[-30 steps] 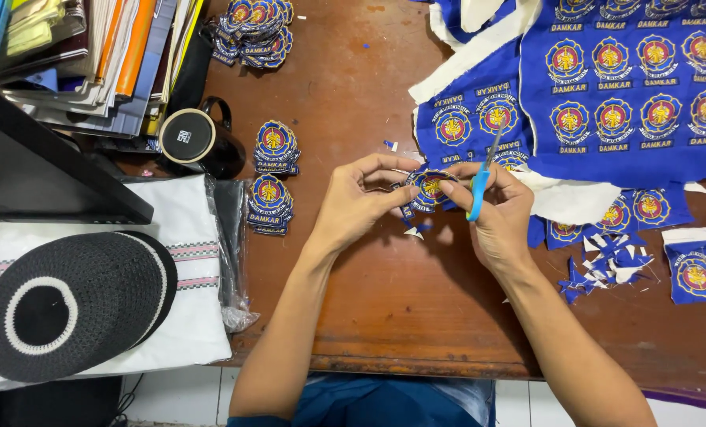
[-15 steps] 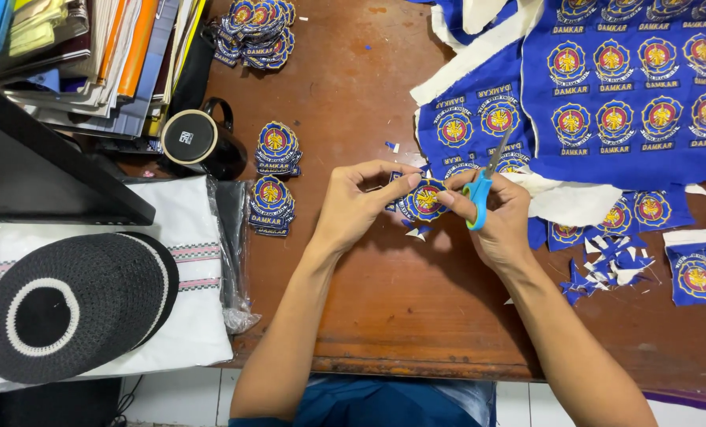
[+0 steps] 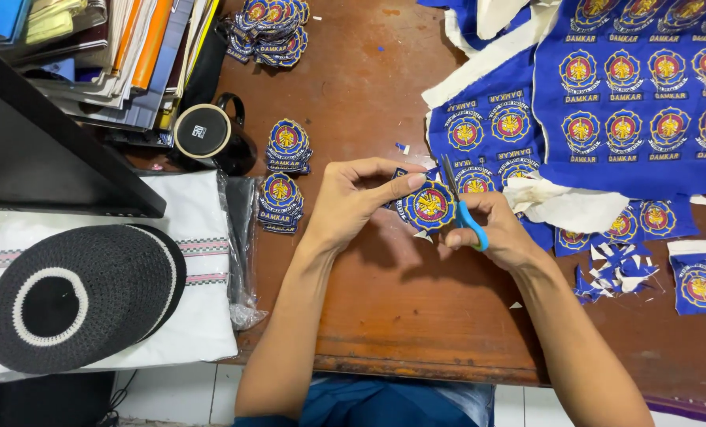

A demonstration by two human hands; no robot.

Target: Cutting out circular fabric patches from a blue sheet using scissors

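Item one: my left hand (image 3: 353,202) pinched a round blue embroidered patch (image 3: 428,205) by its left edge, thumb and fingertips clamped on it, holding it just above the wooden tabletop (image 3: 385,308).

Item two: my right hand (image 3: 499,233) gripped a pair of blue-handled scissors (image 3: 464,209), fingers through the loops, the blades pointing up and away along the patch's right edge. Whether the blades were parted or closed I could not tell.

Item three: a large blue cloth sheet (image 3: 638,103) of matching uncut emblems lay at the upper right, with a crumpled white backing piece (image 3: 566,207) just beside my right hand.

Item four: blue and white offcuts (image 3: 614,273) sat to the right of my right wrist.

Item five: two small stacks of cut patches (image 3: 284,178) lay left of my left hand, and a larger heap (image 3: 268,30) lay at the top edge.

Item six: a black mug (image 3: 211,138) stood near the stacks, beside piled books (image 3: 124,55).

Item seven: a black knitted cap with a white ring (image 3: 76,296) rested on folded white cloth (image 3: 195,269) at lower left.
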